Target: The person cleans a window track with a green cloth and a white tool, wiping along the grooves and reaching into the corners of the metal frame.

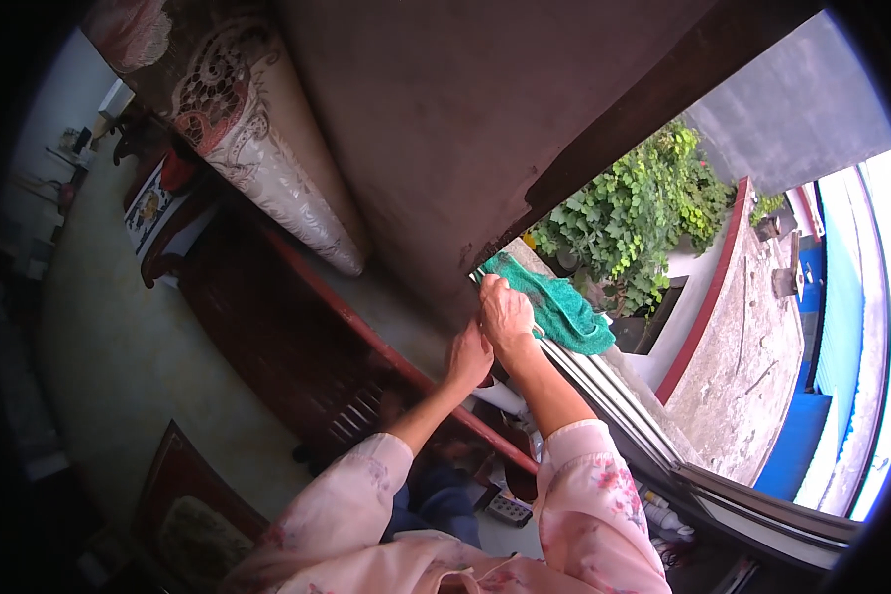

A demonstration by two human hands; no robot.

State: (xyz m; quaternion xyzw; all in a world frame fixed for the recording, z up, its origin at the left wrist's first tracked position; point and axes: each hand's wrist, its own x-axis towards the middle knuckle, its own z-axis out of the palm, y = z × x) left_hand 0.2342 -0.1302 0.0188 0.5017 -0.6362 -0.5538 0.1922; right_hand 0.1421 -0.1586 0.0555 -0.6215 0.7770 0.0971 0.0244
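My right hand is curled over the far end of the sliding-window track, against the inner edge of a green cloth. Its fingertips point down and are hidden, and a small pale end of something shows beside the palm. Just inside the sill, my left hand touches or nearly touches it, with bent fingers; what it may hold cannot be seen. The terry-like cloth lies bunched along the outer side of the pale metal rails, where the sill meets the wall corner.
A brown wall rises before me beside the window opening. Below my arms stands a dark red wooden bench with a raised rail. A patterned curtain hangs left. Bottles and a power strip lie low. Outside are leafy vines.
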